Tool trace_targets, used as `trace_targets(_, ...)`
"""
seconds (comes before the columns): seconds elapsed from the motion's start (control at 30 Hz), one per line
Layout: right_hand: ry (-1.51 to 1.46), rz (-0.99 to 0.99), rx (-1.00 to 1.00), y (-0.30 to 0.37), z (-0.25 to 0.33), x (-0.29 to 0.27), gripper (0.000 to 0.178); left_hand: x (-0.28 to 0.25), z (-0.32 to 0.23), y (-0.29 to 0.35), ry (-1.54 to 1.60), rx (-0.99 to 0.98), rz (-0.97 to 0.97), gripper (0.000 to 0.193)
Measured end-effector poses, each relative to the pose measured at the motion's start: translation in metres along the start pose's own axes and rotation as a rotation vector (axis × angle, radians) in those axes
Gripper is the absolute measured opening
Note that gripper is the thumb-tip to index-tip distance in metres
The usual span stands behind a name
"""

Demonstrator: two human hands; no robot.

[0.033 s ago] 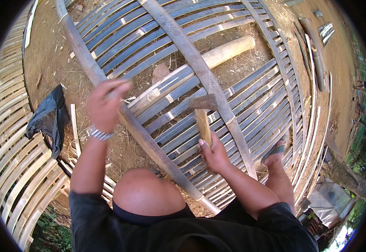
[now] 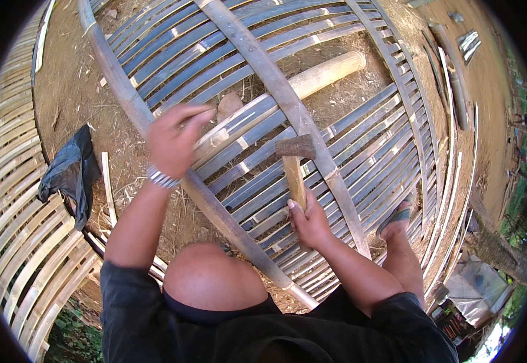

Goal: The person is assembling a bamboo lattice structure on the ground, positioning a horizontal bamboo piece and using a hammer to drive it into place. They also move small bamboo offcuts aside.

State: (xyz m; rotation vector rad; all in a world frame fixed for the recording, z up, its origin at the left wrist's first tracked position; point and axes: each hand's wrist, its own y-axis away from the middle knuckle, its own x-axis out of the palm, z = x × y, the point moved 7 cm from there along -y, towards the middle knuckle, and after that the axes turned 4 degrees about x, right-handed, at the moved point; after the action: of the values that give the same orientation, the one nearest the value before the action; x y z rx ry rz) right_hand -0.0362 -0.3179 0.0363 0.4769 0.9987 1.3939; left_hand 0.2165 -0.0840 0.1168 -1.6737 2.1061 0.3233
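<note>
The right hand [image 2: 310, 222] wraps one hatchet [image 2: 294, 175], its head just beyond the grip, over one slatted bamboo panel [image 2: 298, 116]. The left hand [image 2: 171, 142], blurred, its grip indiscernible, has shifted closer to the hatchet.

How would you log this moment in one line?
left hand: blurred, grip unclear | right hand: gripping axe | bamboo panel: slatted, below both hands

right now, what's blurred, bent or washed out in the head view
In the head view, the left hand looks softly blurred, probably from motion; the right hand and hatchet-like tool look sharper; the slatted panel at far left curves with the fisheye; a bright patch at lower right is washed out white.
</note>
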Motion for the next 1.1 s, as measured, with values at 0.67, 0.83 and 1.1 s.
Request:
trace_targets(0.67, -0.19, -0.076, -0.038, -0.009, -0.008, -0.017, 0.048, 0.173, 0.027, -0.054, -0.178, 0.276, -0.02, 0.009)
trace_targets(0.83, 0.025, -0.184, -0.14, -0.021, 0.02, -0.033, 0.05, 0.173, 0.028, -0.053, -0.229, 0.268, -0.022, 0.008)
trace_targets(1.1, 0.189, -0.483, -0.484, -0.039, 0.112, -0.055, 0.051, 0.172, 0.028, -0.053, -0.22, 0.291, -0.049, 0.009)
